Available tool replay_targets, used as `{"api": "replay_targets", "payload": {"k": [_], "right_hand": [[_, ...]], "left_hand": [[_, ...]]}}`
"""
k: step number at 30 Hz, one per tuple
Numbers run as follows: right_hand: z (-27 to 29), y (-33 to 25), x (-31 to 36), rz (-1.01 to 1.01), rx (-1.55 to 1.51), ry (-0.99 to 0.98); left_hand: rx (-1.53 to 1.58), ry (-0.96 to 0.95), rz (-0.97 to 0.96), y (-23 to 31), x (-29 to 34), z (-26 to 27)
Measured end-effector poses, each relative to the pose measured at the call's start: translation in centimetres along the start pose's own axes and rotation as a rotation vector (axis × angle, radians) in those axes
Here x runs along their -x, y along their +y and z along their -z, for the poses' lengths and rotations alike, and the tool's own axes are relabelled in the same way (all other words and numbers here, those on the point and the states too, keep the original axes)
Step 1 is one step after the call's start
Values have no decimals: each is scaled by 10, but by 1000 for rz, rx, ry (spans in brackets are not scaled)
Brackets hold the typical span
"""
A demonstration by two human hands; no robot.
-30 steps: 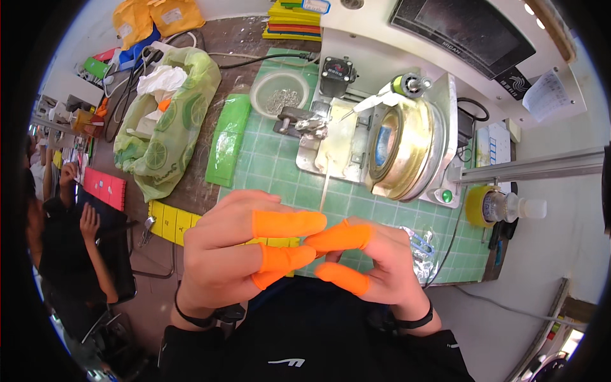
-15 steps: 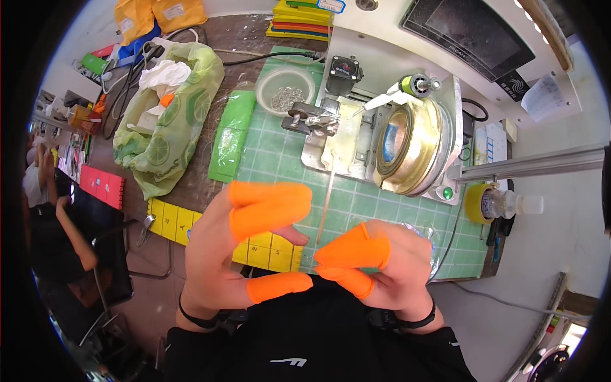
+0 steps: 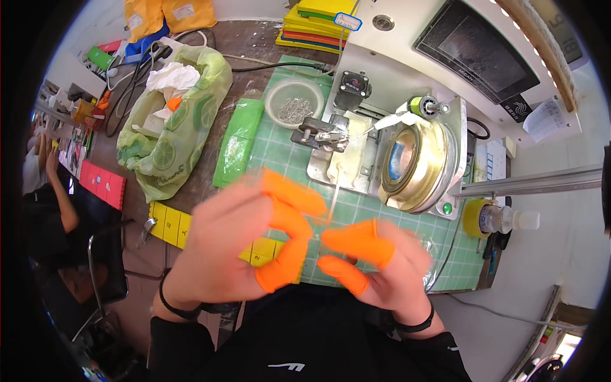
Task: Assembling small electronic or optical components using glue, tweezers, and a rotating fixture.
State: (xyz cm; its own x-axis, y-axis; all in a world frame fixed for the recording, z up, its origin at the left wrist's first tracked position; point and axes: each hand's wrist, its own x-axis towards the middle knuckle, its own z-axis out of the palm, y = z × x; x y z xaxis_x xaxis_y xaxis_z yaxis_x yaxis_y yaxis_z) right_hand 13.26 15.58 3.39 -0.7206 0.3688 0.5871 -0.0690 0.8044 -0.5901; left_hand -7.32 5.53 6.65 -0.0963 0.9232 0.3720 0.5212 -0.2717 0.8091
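Note:
My left hand [image 3: 232, 239], smeared by motion, has orange finger cots [image 3: 293, 194] on thumb and fingers. Its thumb and a curled finger come together in a pinch; anything between them is too small or hidden to make out. Close by on the right, my right hand [image 3: 394, 264] wears orange cots too, its thumb and forefinger apart with nothing clearly seen in the gap. Beyond both hands stands a bench machine with a round brass-coloured bowl [image 3: 394, 191], a metal clamp [image 3: 321, 134] and a pale block [image 3: 349, 159]. A thin stick [image 3: 333, 200] runs from it toward my fingers.
A dish [image 3: 294, 103] of small metal pieces sits on the green cutting mat [image 3: 280, 165]. Left of it are a green packet [image 3: 238, 143] and a bag-lined bin [image 3: 172, 143]. Yellow strip [image 3: 172, 223] lines the table edge. A bottle [image 3: 506, 219] stands right; another person [image 3: 54, 197] sits far left.
My left hand has gone from spread fingers to a curled pinch. My right thumb and forefinger, together before, have parted. The view has shifted slightly.

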Motion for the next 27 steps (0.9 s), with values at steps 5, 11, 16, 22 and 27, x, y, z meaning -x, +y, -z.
{"api": "replay_targets", "payload": {"k": [5, 11, 16, 22, 27], "right_hand": [[-28, 7, 18, -472, -545, 49], [-52, 28, 4, -652, -727, 257], [-66, 39, -2, -645, -835, 419], [-78, 55, -20, -627, -698, 567], [-86, 62, -24, -585, -695, 635]], "left_hand": [[-217, 105, -165, -22, -42, 1], [-308, -31, -157, -46, -70, -14], [-382, -59, -132, -51, -74, -16], [-422, -105, -188, -54, -81, -12], [-376, -156, -230, -55, -90, -6]]}}
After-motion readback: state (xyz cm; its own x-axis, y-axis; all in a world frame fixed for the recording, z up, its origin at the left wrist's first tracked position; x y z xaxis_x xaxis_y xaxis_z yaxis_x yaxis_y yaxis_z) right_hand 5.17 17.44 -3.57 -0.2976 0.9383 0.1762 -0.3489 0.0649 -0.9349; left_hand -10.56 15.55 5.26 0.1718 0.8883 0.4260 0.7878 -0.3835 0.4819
